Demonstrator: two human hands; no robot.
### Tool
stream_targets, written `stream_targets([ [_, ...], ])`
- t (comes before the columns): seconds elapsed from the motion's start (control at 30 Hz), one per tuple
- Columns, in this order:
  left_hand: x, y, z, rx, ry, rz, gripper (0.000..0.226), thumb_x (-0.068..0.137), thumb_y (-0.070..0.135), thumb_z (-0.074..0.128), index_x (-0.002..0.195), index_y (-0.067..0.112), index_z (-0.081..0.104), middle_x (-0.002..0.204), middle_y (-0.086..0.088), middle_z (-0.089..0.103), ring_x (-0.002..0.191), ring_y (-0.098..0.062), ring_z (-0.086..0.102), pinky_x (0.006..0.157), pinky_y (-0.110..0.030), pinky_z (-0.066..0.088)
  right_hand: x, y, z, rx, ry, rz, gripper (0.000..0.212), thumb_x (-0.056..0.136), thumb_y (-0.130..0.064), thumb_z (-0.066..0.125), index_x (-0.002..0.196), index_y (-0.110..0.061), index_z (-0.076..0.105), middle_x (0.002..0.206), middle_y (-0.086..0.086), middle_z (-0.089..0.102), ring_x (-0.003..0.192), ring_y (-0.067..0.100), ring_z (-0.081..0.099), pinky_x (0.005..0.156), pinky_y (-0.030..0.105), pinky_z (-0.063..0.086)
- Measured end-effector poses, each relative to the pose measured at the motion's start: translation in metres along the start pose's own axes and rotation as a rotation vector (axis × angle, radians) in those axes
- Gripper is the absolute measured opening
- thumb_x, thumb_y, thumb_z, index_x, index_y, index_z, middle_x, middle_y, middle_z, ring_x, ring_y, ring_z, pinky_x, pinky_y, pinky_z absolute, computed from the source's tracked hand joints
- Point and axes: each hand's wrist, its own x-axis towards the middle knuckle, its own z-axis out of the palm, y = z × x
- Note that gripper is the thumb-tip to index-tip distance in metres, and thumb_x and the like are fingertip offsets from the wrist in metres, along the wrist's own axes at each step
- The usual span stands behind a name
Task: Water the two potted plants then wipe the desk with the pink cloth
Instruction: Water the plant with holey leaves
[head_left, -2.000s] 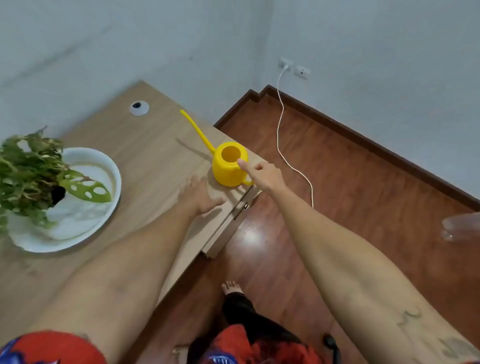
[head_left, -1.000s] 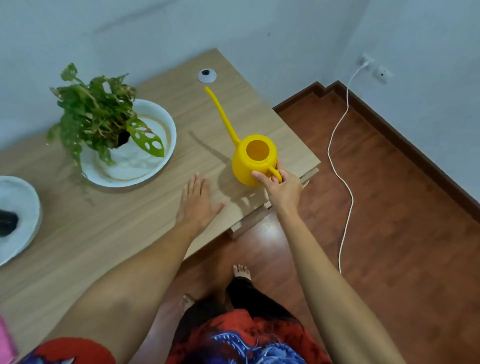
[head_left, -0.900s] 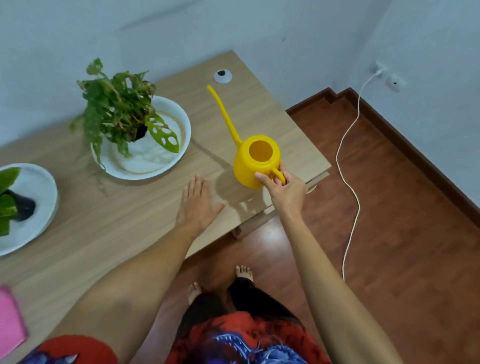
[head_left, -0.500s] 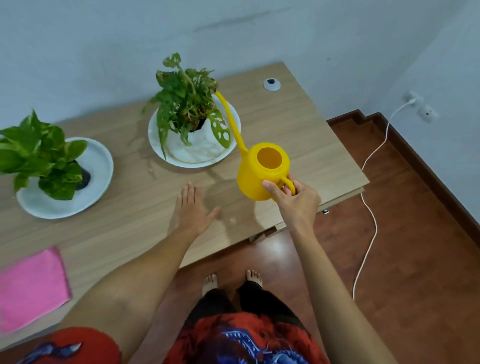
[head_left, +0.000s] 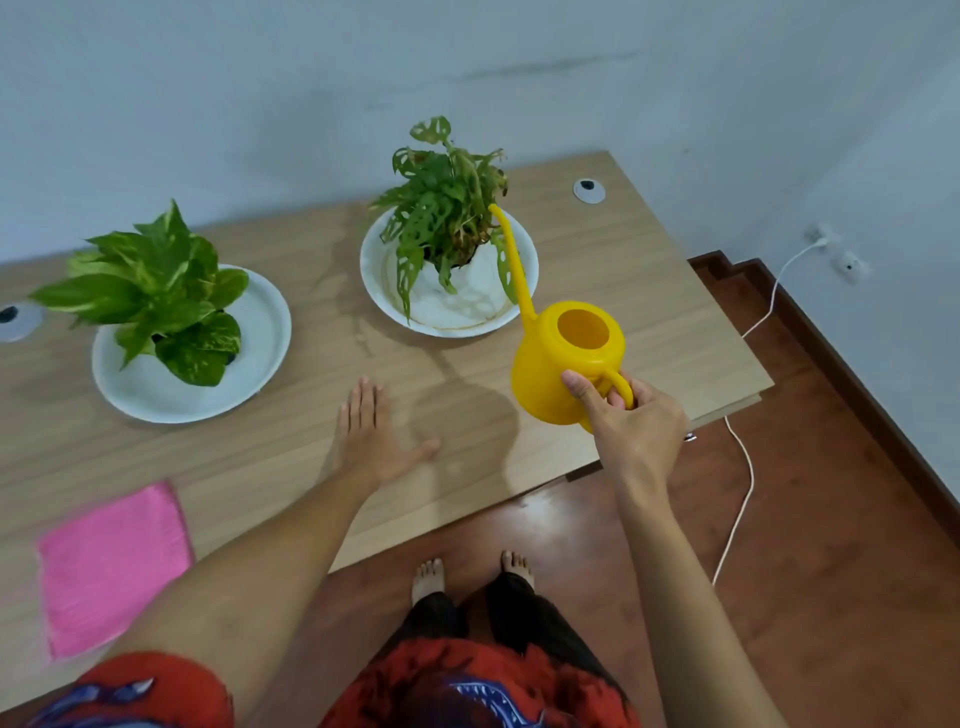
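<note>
Right hand (head_left: 636, 431) has the round yellow plastic watering can (head_left: 563, 371) by its loop handle, fingers (head_left: 615, 397) curled through and around it, thumb pressed on the can's body, so it's clamped on tight. The can is held up off the light wooden table (head_left: 613, 270) near the right edge, and its long thin spout reaches up into the leaves of the holey-leaved green plant in a white pot on a white plate (head_left: 447, 249), toward the back right of the table. Left hand (head_left: 371, 441) lies flat on the table near the front edge, fingers straight and close together, thumb stuck out to the side, holding nothing. The broad-leaved green and yellow plant on its own white plate (head_left: 166, 312) sits toward the back left. The folded pink cloth (head_left: 109, 564) lies at the front left corner, well apart from both hands.
</note>
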Motion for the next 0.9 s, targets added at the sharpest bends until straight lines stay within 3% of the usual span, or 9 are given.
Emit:
stream_targets([
  [0.2, -0.003, -0.004, -0.001, 0.023, -0.035, 0.024, 0.161, 0.05, 0.1, 0.054, 0.157, 0.01, -0.025, 0.161, -0.009, -0.039, 0.151, -0.022, -0.033, 0.124, -0.042, -0.018, -0.01, -0.012, -0.001, -0.047, 0.026, -0.003, 0.063, 0.064, -0.06, 0.085, 0.05, -0.014, 0.044, 0.048, -0.004, 0.035, 0.05, 0.015, 0.032, 0.051, 0.034, 0.035],
  [0.53, -0.008, -0.005, -0.006, 0.048, -0.064, 0.05, 0.162, 0.052, 0.103, 0.052, 0.154, 0.009, -0.031, 0.158, -0.012, -0.043, 0.148, -0.023, -0.038, 0.123, -0.044, -0.02, -0.022, -0.029, -0.001, -0.085, 0.033, -0.009, 0.065, 0.064, -0.06, 0.085, 0.049, -0.014, 0.042, 0.049, 0.0, 0.039, 0.05, 0.016, 0.037, 0.051, 0.039, 0.043],
  [0.67, -0.007, -0.004, -0.006, 0.028, -0.06, 0.032, 0.164, 0.047, 0.105, 0.05, 0.155, 0.01, -0.03, 0.158, -0.011, -0.044, 0.148, -0.022, -0.038, 0.124, -0.044, -0.019, -0.023, -0.034, 0.0, -0.094, 0.023, -0.012, 0.063, 0.065, -0.058, 0.086, 0.049, -0.016, 0.041, 0.048, -0.002, 0.037, 0.049, 0.015, 0.035, 0.052, 0.034, 0.035],
  [0.9, -0.012, -0.003, -0.011, 0.033, -0.088, 0.039, 0.164, 0.049, 0.104, 0.052, 0.153, 0.01, -0.034, 0.157, -0.01, -0.045, 0.147, -0.022, -0.04, 0.123, -0.044, -0.02, -0.023, -0.041, 0.001, -0.101, 0.014, -0.021, 0.062, 0.066, -0.06, 0.084, 0.05, -0.015, 0.045, 0.048, -0.003, 0.039, 0.049, 0.015, 0.036, 0.053, 0.033, 0.035],
])
